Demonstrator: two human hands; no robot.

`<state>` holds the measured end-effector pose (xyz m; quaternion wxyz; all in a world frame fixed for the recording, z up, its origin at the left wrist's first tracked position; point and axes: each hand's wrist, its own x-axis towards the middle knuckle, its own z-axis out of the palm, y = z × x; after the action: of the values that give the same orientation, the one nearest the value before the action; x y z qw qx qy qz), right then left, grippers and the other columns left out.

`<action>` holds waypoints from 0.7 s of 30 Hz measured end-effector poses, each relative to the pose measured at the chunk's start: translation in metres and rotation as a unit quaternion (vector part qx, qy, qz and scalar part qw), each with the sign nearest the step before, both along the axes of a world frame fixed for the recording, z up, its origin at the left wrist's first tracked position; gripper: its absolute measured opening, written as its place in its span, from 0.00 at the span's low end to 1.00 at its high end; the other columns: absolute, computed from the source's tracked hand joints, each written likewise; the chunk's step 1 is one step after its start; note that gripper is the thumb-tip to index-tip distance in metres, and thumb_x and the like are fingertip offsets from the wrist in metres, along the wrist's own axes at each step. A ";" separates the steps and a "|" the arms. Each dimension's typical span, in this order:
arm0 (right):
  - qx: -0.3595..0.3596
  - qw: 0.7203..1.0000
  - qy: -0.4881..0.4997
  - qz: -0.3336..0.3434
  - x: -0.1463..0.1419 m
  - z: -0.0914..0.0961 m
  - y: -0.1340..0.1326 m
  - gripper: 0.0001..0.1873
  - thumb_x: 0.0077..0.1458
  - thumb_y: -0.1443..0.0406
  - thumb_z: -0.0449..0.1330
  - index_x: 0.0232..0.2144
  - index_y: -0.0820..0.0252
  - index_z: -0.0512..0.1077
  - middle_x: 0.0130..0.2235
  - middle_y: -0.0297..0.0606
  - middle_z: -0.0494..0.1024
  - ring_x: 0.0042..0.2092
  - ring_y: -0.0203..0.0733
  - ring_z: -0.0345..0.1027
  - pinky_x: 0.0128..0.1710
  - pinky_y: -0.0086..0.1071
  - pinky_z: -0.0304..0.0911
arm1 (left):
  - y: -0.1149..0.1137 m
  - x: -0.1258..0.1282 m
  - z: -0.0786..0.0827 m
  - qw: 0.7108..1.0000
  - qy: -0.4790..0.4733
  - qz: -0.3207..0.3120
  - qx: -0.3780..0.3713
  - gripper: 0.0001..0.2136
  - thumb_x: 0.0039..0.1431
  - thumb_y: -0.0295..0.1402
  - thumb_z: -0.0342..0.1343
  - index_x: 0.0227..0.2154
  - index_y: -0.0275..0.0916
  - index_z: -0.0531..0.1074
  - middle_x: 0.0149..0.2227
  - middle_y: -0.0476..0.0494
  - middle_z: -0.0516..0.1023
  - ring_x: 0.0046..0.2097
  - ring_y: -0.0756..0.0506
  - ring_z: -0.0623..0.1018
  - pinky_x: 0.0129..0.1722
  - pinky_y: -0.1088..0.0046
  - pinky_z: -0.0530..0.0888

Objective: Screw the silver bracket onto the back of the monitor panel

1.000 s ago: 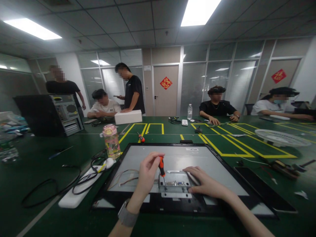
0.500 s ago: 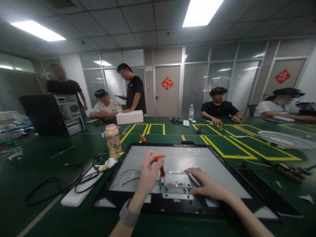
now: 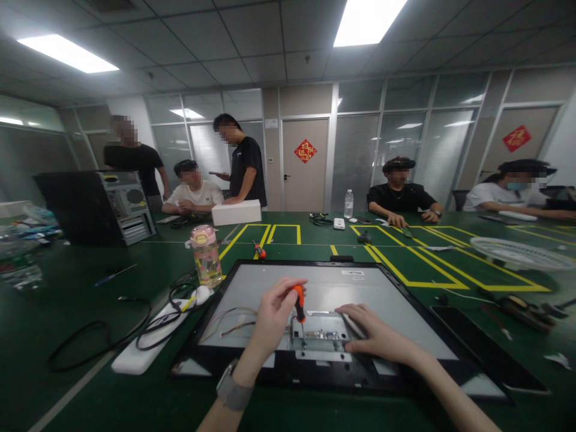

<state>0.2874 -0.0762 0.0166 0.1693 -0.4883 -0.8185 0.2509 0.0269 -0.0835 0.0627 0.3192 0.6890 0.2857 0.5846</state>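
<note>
My left hand (image 3: 275, 309) is closed on the handle of an orange-and-black screwdriver (image 3: 299, 303). The screwdriver stands nearly upright, its shaft pointing down at the left part of a metal bracket (image 3: 321, 354). A row of connectors runs along that bracket. Beneath it lies a large flat display panel (image 3: 396, 306) with a grey back and black frame. My right hand (image 3: 371, 333) rests with fingers stretched out on the right side of the bracket. Thin wires (image 3: 234, 327) run across the panel left of my left hand.
Left of the panel are a white power strip (image 3: 139, 354), black cables and a pink-lidded bottle (image 3: 206, 258). A second screwdriver (image 3: 260, 251) lies beyond it. A dark flat panel (image 3: 488, 348) lies at the right. An open computer case (image 3: 90, 207) stands far left. Several people are around the table.
The screwdriver has shifted slightly right and stands more upright, with my left hand still on its handle. My right hand stays put. A standing person at the far left has moved right.
</note>
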 end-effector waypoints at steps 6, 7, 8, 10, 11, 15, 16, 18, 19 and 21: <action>0.002 1.000 -0.003 0.002 0.000 -0.001 0.001 0.36 0.47 0.55 0.64 0.57 0.56 0.62 0.59 0.41 0.65 0.59 0.54 0.53 0.61 0.43 0.50 | 0.000 -0.001 0.001 0.998 0.035 0.049 0.010 0.11 0.56 0.31 0.55 0.41 0.39 0.76 0.39 0.43 0.73 0.40 0.47 0.75 0.42 0.70 0.73; 0.001 1.000 -0.004 0.001 0.000 0.000 0.001 0.36 0.47 0.55 0.64 0.57 0.56 0.62 0.59 0.41 0.65 0.60 0.54 0.53 0.61 0.43 0.50 | -0.001 -0.002 0.002 0.999 0.048 0.016 -0.003 0.12 0.57 0.30 0.54 0.44 0.39 0.74 0.40 0.42 0.74 0.41 0.46 0.76 0.42 0.70 0.73; 0.001 1.000 -0.005 0.000 -0.001 0.000 0.001 0.36 0.47 0.55 0.64 0.57 0.56 0.62 0.59 0.41 0.65 0.60 0.54 0.53 0.61 0.43 0.50 | -0.001 -0.002 0.002 0.998 0.060 -0.007 -0.016 0.14 0.57 0.30 0.54 0.46 0.39 0.73 0.40 0.42 0.76 0.40 0.47 0.76 0.41 0.70 0.74; 0.000 1.000 -0.006 -0.002 -0.001 0.001 0.000 0.35 0.47 0.54 0.64 0.57 0.56 0.63 0.59 0.41 0.65 0.60 0.55 0.53 0.61 0.43 0.49 | -0.002 -0.002 0.002 0.997 0.075 -0.003 -0.025 0.16 0.56 0.29 0.55 0.48 0.39 0.72 0.37 0.43 0.78 0.36 0.47 0.77 0.39 0.70 0.75; 0.000 1.000 -0.007 -0.002 -0.001 0.002 0.000 0.35 0.47 0.54 0.64 0.57 0.56 0.63 0.59 0.41 0.65 0.60 0.55 0.53 0.61 0.44 0.49 | -0.001 -0.002 0.001 0.997 0.077 0.019 -0.019 0.16 0.55 0.29 0.56 0.47 0.40 0.72 0.37 0.44 0.78 0.35 0.48 0.77 0.38 0.70 0.75; 0.002 1.000 -0.002 -0.001 -0.001 0.002 0.000 0.36 0.47 0.55 0.64 0.57 0.56 0.63 0.59 0.41 0.65 0.60 0.54 0.53 0.61 0.43 0.49 | 0.002 0.001 -0.003 0.996 0.009 0.093 -0.005 0.14 0.54 0.32 0.58 0.45 0.40 0.72 0.36 0.45 0.77 0.35 0.47 0.78 0.37 0.71 0.76; 0.002 1.000 0.001 0.000 0.000 0.001 0.000 0.36 0.47 0.55 0.64 0.57 0.56 0.63 0.59 0.42 0.65 0.60 0.54 0.53 0.61 0.43 0.49 | 0.002 0.003 -0.004 0.995 -0.030 0.090 -0.021 0.14 0.55 0.34 0.58 0.45 0.39 0.71 0.36 0.45 0.76 0.35 0.47 0.78 0.36 0.71 0.77; 0.004 1.000 0.007 0.002 0.000 -0.001 0.001 0.36 0.46 0.55 0.64 0.57 0.56 0.63 0.59 0.42 0.65 0.60 0.54 0.53 0.60 0.43 0.50 | 0.003 0.010 -0.008 0.988 -0.119 0.067 -0.069 0.16 0.55 0.37 0.58 0.46 0.39 0.68 0.36 0.45 0.74 0.33 0.47 0.79 0.31 0.70 0.78; 0.004 1.000 0.008 0.002 0.001 -0.001 0.001 0.36 0.46 0.55 0.65 0.57 0.56 0.63 0.58 0.42 0.65 0.59 0.54 0.53 0.60 0.43 0.51 | 0.003 0.014 -0.010 0.983 -0.149 0.054 -0.091 0.17 0.54 0.38 0.58 0.45 0.39 0.67 0.37 0.45 0.74 0.32 0.47 0.79 0.31 0.70 0.79; 0.007 1.000 0.007 0.002 0.001 -0.002 0.002 0.36 0.46 0.55 0.65 0.57 0.56 0.63 0.58 0.42 0.65 0.59 0.54 0.54 0.60 0.44 0.50 | 0.001 0.023 -0.014 0.978 -0.172 0.037 -0.116 0.18 0.52 0.38 0.60 0.44 0.38 0.67 0.36 0.46 0.73 0.32 0.47 0.79 0.29 0.70 0.79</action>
<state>0.2886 -0.0741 0.0143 0.1774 -0.4834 -0.8202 0.2491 0.0496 -0.0821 0.0486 0.4197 0.5256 0.3175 0.6684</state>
